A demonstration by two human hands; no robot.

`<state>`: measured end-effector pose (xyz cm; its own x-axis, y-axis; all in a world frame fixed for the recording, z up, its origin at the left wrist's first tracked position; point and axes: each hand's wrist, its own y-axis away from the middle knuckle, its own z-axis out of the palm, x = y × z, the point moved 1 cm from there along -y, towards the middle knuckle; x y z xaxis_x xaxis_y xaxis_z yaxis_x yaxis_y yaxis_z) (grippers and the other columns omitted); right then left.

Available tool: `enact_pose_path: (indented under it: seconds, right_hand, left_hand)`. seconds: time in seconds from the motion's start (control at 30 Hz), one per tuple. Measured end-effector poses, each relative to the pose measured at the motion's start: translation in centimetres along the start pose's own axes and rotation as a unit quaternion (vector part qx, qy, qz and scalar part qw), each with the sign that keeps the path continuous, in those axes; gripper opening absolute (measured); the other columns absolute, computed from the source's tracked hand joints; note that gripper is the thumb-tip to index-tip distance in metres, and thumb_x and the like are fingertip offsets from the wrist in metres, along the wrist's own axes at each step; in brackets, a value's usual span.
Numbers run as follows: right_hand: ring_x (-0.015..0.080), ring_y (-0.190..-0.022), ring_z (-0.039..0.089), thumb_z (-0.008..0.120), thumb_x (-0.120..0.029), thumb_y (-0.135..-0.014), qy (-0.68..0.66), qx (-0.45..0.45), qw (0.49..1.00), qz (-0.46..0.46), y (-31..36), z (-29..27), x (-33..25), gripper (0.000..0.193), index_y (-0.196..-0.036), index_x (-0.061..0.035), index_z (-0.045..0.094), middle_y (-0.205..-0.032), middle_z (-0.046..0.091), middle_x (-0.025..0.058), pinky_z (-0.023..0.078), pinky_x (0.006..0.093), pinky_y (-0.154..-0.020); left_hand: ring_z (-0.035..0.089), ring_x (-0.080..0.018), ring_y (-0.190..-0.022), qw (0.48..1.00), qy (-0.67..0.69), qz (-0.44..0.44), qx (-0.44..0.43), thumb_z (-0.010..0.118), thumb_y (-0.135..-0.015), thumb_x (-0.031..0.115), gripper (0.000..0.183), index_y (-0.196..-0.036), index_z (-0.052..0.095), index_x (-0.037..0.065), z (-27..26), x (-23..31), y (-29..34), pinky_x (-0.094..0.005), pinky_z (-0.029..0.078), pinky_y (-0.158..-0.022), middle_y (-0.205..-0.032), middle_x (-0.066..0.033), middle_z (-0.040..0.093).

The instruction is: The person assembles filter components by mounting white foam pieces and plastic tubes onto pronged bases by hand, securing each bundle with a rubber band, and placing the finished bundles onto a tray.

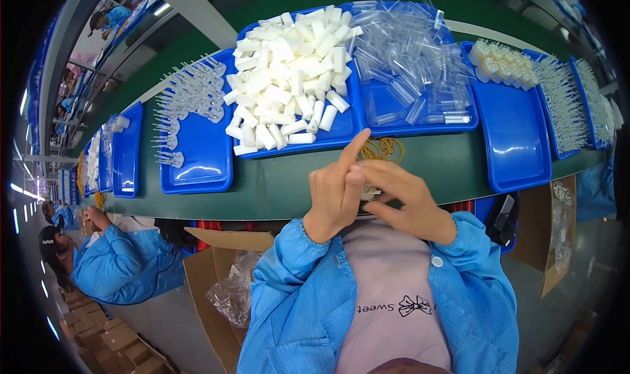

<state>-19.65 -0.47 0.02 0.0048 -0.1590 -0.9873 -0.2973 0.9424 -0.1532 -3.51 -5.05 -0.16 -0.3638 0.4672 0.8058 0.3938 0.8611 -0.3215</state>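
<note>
With left hand [333, 193] and right hand [412, 200] together over the near edge, around a small pale piece [371, 192] (too covered to tell whether clamped on it). Probably held near the chest for close sight. Sorted by kind into blue trays [518, 138], presumably for easy reach: white cylinders [289, 79], clear tubes [413, 52]. Underneath, green desk [269, 184]; at left, a seated co-worker [125, 262] beyond an open cardboard box [230, 237].

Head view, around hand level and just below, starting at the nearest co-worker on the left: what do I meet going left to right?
Co-worker in blue, left cardboard box, left hand, right hand, black object, right cardboard box.
</note>
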Motion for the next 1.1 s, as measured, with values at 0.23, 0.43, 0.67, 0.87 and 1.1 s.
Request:
enact_pose_path:
  seconds: [0.23,0.43,0.67,0.87,1.1]
  right_hand:
    - [0.0293,-0.083,0.06,0.073,-0.011,-0.069,0.313,0.061,0.946,-0.058,0.7,-2.6,-3.1,0.034,-0.101,-0.0064,0.061,-0.101,0.057,0.0104,0.05,0.0353,-0.071]
    - [0.0167,-0.074,0.057,0.075,-0.011,-0.071,0.43,0.298,0.85,-0.056,1.7,-15.2,-5.1,0.037,-0.105,-0.0059,0.061,-0.093,0.058,0.0071,0.047,0.0278,-0.065]
    - [0.0192,-0.069,0.054,0.075,-0.011,-0.073,0.565,0.41,0.716,0.012,5.0,-26.9,-2.7,0.036,-0.107,-0.0048,0.065,-0.095,0.057,0.0092,0.047,0.0309,-0.064]
    - [0.0391,-0.094,0.057,0.077,-0.014,-0.07,0.61,0.461,0.643,0.039,6.5,-33.3,1.1,0.045,-0.11,-0.0051,0.057,-0.103,0.056,0.0164,0.047,0.0442,-0.079]
    - [0.0355,-0.094,0.058,0.079,-0.017,-0.069,0.589,0.475,0.65,0.072,7.7,-35.0,2.9,0.04,-0.101,-0.0039,0.061,-0.101,0.056,0.0149,0.048,0.0417,-0.079]
  left_hand:
    - [0.051,-0.0363,-0.114,0.997,0.001,0.075,0.021,0.023,-0.095,0.064,0.08,-0.133,0.046,-0.002,0.4,0.0,-0.1,-0.0432,0.037,-0.099,-0.123,-0.0183,0.056]
    - [0.058,-0.027,-0.082,0.996,-0.079,0.032,-0.033,0.076,-0.065,0.009,0.027,-0.092,0.07,0.006,-2.6,-1.1,4.0,-0.0347,0.046,-0.073,-0.092,-0.0095,0.064]
    - [0.051,-0.0252,-0.078,0.983,-0.179,0.024,0.01,0.076,-0.068,0.009,0.025,-0.092,0.07,0.01,-1.4,-3.2,5.7,-0.0352,0.042,-0.069,-0.086,-0.0059,0.057]
    - [0.051,-0.0263,-0.079,0.982,-0.184,0.026,0.037,0.075,-0.07,0.008,0.022,-0.091,0.069,0.008,-1.6,-3.4,5.2,-0.0365,0.041,-0.071,-0.086,-0.0072,0.056]
    - [0.052,-0.0268,-0.079,0.98,-0.191,0.03,0.044,0.075,-0.07,0.008,0.022,-0.091,0.068,0.008,-1.5,-3.7,5.5,-0.0373,0.041,-0.072,-0.086,-0.0079,0.056]
